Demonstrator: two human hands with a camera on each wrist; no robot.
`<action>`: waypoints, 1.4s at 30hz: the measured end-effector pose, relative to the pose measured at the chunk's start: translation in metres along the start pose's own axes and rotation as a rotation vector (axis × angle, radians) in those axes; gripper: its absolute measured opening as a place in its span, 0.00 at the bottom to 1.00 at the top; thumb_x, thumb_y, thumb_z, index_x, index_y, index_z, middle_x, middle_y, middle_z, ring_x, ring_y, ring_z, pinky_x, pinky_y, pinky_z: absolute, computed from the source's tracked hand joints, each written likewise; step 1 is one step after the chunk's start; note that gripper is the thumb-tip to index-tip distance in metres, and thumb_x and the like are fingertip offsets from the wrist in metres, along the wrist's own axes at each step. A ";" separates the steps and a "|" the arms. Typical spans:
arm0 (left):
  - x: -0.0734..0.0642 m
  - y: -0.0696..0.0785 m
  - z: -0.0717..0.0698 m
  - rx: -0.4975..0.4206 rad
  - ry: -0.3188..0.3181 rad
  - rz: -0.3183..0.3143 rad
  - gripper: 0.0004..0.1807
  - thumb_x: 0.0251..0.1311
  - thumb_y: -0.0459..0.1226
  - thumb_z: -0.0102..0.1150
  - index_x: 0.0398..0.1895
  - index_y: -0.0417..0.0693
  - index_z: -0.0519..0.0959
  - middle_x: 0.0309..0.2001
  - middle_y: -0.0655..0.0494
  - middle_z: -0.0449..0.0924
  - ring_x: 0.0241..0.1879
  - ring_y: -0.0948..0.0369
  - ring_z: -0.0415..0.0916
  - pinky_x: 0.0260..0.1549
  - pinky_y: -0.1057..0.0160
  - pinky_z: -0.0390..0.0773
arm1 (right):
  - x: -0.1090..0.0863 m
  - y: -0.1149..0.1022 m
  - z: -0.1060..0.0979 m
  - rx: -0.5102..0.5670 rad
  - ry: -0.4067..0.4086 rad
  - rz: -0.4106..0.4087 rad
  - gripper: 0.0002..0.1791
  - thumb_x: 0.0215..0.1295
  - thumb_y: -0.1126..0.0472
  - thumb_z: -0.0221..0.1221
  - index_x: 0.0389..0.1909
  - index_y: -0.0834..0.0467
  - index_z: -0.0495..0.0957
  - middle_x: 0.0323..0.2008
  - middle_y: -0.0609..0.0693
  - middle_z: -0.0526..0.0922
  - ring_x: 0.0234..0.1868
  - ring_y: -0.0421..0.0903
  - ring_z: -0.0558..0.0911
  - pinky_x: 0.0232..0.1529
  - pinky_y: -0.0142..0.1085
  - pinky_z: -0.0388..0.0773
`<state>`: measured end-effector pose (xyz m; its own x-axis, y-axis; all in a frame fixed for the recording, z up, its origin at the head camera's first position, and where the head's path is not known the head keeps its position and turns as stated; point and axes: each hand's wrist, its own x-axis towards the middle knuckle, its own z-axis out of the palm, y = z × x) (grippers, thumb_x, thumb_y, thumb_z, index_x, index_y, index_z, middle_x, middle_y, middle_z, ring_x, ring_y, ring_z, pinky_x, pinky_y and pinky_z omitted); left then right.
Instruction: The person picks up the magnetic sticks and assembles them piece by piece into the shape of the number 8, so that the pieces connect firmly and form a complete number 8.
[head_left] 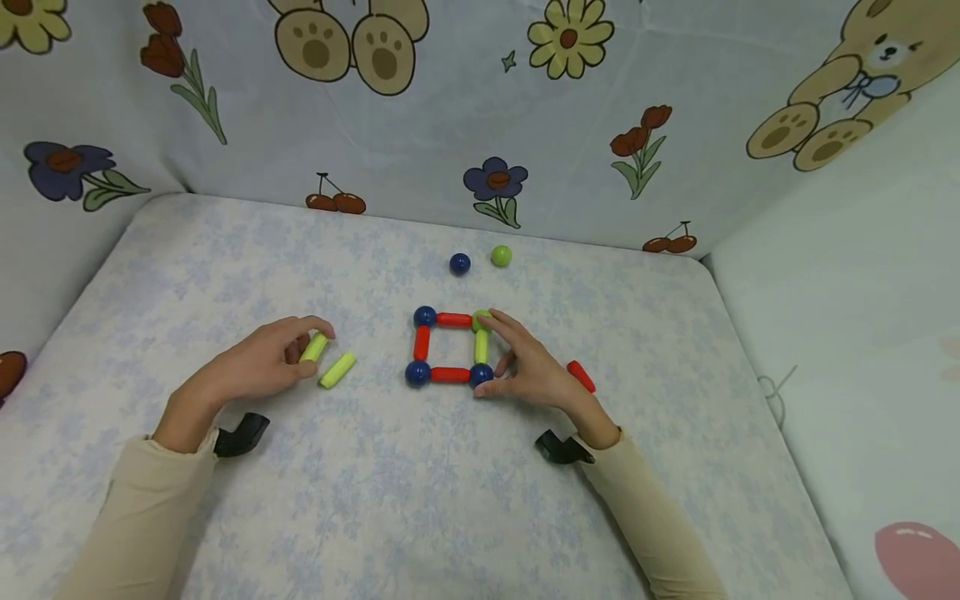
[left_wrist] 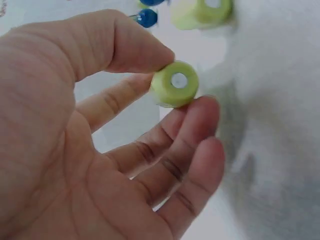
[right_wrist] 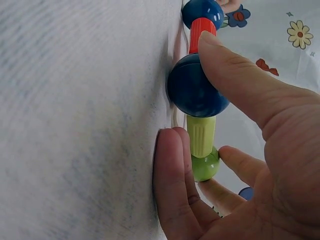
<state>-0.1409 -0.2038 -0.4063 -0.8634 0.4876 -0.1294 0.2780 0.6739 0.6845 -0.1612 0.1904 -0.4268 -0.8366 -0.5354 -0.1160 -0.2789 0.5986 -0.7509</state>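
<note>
My left hand pinches a yellow-green magnetic rod between thumb and fingers; its end with a silvery disc faces the left wrist view. Beside it on the table lies a second yellow-green rod. A square of magnetic rods and balls lies flat at the middle, with three red sides and one yellow-green rod on the right. Three corners are blue balls and one is green. My right hand holds that right side, thumb at the near blue ball, fingertips at the far green ball.
Behind the square sit a loose blue ball and a loose green ball. A red rod lies just right of my right wrist. A patterned cloth wall rises along the table's back edge.
</note>
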 end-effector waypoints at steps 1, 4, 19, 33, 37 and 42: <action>0.000 0.002 0.000 -0.008 0.008 0.006 0.21 0.63 0.29 0.60 0.60 0.45 0.74 0.34 0.54 0.70 0.30 0.59 0.67 0.32 0.61 0.68 | 0.000 0.000 0.000 0.001 0.000 0.000 0.58 0.50 0.56 0.78 0.79 0.51 0.54 0.80 0.57 0.47 0.33 0.42 0.82 0.40 0.37 0.79; 0.002 0.009 0.003 -0.048 0.017 0.036 0.20 0.64 0.30 0.60 0.59 0.47 0.75 0.37 0.54 0.72 0.33 0.59 0.71 0.35 0.62 0.72 | -0.001 -0.001 -0.001 0.000 0.003 0.000 0.58 0.50 0.56 0.78 0.79 0.51 0.54 0.80 0.56 0.47 0.33 0.42 0.82 0.40 0.36 0.79; 0.014 0.033 0.039 -0.230 -0.193 0.153 0.17 0.66 0.40 0.65 0.56 0.50 0.78 0.37 0.57 0.79 0.32 0.63 0.76 0.34 0.65 0.77 | 0.000 -0.003 0.000 -0.001 -0.013 0.007 0.57 0.51 0.56 0.77 0.79 0.50 0.54 0.80 0.55 0.46 0.34 0.42 0.81 0.40 0.34 0.78; 0.022 0.042 0.067 -0.337 -0.285 0.163 0.17 0.65 0.35 0.65 0.55 0.46 0.77 0.42 0.53 0.82 0.37 0.63 0.81 0.41 0.66 0.81 | -0.001 -0.002 0.000 -0.003 -0.013 0.015 0.57 0.52 0.56 0.77 0.79 0.50 0.53 0.80 0.55 0.46 0.34 0.42 0.80 0.40 0.34 0.78; 0.025 0.045 0.072 -0.340 -0.264 0.168 0.18 0.64 0.37 0.67 0.55 0.48 0.77 0.39 0.55 0.81 0.34 0.64 0.79 0.38 0.67 0.80 | -0.001 0.000 0.000 -0.010 -0.008 0.015 0.57 0.52 0.55 0.77 0.79 0.50 0.53 0.80 0.54 0.45 0.33 0.42 0.80 0.39 0.34 0.78; 0.027 0.046 0.078 -0.314 -0.248 0.194 0.17 0.66 0.39 0.65 0.56 0.49 0.77 0.37 0.56 0.79 0.31 0.64 0.76 0.35 0.67 0.78 | -0.001 0.001 0.000 -0.012 -0.003 0.009 0.58 0.51 0.55 0.77 0.79 0.50 0.53 0.80 0.54 0.45 0.32 0.42 0.80 0.39 0.34 0.78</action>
<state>-0.1187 -0.1162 -0.4338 -0.6699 0.7329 -0.1191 0.2505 0.3740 0.8930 -0.1604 0.1916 -0.4268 -0.8377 -0.5316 -0.1252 -0.2769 0.6109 -0.7417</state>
